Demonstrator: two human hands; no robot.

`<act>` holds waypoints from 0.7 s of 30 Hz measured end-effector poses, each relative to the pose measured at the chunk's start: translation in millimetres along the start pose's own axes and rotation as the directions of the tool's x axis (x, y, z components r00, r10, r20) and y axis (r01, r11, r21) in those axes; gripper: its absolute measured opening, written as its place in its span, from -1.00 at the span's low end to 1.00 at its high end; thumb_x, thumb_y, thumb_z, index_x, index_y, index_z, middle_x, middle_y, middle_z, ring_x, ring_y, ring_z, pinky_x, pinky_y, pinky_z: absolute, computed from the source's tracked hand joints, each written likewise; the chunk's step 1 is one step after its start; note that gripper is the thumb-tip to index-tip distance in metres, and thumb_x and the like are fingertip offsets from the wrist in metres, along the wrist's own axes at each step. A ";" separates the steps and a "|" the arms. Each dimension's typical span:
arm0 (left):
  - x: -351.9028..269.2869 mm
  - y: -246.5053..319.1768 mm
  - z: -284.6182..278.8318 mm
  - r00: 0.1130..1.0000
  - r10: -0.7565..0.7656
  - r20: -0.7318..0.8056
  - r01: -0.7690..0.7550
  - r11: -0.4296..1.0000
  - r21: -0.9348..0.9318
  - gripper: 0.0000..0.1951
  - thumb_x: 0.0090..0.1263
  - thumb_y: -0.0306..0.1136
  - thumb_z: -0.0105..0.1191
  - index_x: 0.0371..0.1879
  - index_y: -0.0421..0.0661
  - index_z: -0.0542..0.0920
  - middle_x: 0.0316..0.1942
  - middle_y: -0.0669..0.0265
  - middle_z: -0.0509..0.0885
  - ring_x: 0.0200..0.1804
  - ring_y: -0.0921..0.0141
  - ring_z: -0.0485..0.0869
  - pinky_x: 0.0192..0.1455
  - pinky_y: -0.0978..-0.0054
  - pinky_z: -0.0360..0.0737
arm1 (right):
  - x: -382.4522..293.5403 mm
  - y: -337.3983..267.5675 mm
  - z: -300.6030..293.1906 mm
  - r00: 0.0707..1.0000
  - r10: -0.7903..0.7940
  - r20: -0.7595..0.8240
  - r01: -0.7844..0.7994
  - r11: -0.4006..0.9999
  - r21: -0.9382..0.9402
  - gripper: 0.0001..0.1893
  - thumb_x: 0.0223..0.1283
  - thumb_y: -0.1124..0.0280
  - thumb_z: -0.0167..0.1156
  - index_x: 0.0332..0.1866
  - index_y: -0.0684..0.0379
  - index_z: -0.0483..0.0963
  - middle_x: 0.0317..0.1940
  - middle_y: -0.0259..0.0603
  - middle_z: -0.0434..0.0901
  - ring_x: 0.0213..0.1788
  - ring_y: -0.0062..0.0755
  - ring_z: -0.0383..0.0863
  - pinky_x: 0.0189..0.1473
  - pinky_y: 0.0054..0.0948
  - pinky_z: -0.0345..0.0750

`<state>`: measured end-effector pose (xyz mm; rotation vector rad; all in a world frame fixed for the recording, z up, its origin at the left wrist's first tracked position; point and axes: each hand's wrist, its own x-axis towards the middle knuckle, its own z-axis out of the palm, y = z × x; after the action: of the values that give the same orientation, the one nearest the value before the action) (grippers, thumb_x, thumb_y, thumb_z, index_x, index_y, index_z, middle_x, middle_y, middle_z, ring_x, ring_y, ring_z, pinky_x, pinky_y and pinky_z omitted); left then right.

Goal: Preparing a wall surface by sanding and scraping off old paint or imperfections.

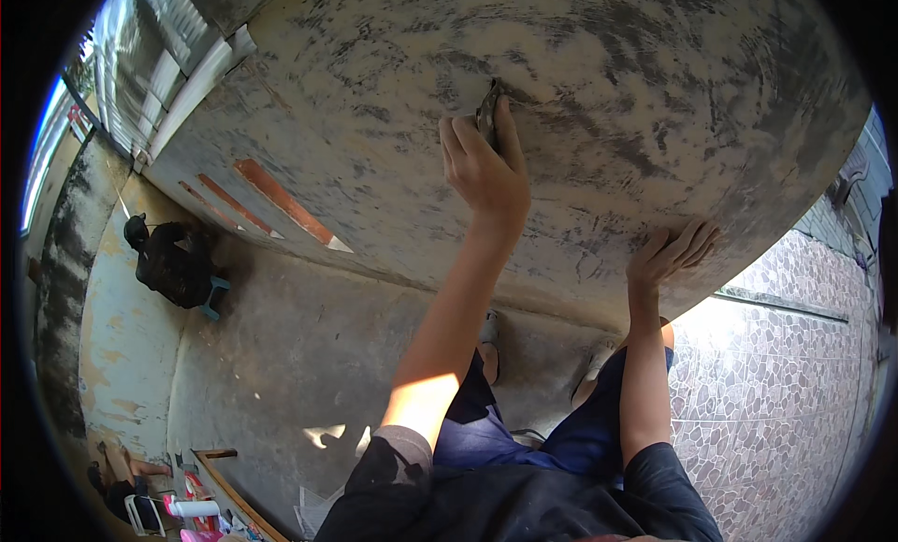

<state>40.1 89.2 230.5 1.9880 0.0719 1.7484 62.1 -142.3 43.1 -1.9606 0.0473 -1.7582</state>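
My left hand (484, 170) grips a folded dark sheet, which looks like sandpaper (487, 117), between thumb and fingers. It presses the sheet's edge against a patchy plastered wall (393, 107) in front of me. Dark scuffs and pale filler-like patches cover the wall's surface. Lower and to the right, my right hand (673, 251) lies flat on the same wall, fingers extended, holding nothing.
Orange-lined slots (280, 198) cut the wall at left. One person (172, 261) sits on a blue stool (215, 296) by a peeling wall (126, 317); another (130, 493) is at lower left. A wooden frame (235, 493) and a white bottle (193, 508) are nearby. Stone-patterned paving (765, 402) lies right.
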 end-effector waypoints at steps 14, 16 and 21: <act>-9.6 13.2 19.2 0.975 0.193 -0.111 -0.195 0.981 -0.014 -0.63 0.63 -0.19 0.15 -0.27 -0.30 0.45 -0.34 0.17 0.53 -0.47 0.24 0.65 -0.58 0.25 0.48 | -3.0 -0.4 5.7 1.000 0.007 -0.020 -0.008 0.998 -0.060 -0.30 0.68 -0.05 -0.22 0.66 0.25 0.10 0.67 0.10 0.05 0.73 0.08 -0.10 0.67 0.13 -0.18; 1.4 22.9 13.5 0.974 0.203 -0.102 -0.206 0.978 -0.019 -0.64 0.63 -0.20 0.16 -0.27 -0.27 0.45 -0.38 0.20 0.52 -0.46 0.25 0.67 -0.62 0.26 0.48 | -2.0 -1.6 5.5 1.000 -0.003 -0.024 0.002 0.998 -0.060 -0.30 0.68 -0.05 -0.21 0.66 0.25 0.09 0.67 0.10 0.05 0.73 0.08 -0.09 0.67 0.13 -0.18; 65.7 43.4 23.9 0.926 0.269 -0.266 -0.273 0.962 0.024 -0.66 0.61 -0.23 0.18 -0.27 -0.26 0.45 -0.45 0.24 0.49 -0.48 0.30 0.65 -0.64 0.28 0.48 | 2.6 -5.4 0.7 1.000 0.020 -0.001 -0.020 1.000 -0.020 -0.33 0.67 0.02 -0.18 0.64 0.30 0.12 0.66 0.21 0.03 0.73 0.13 -0.11 0.67 0.17 -0.23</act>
<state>62.6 66.4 306.3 1.8075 -0.1317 2.1811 61.7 -138.3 47.5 -1.9666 0.0845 -1.7524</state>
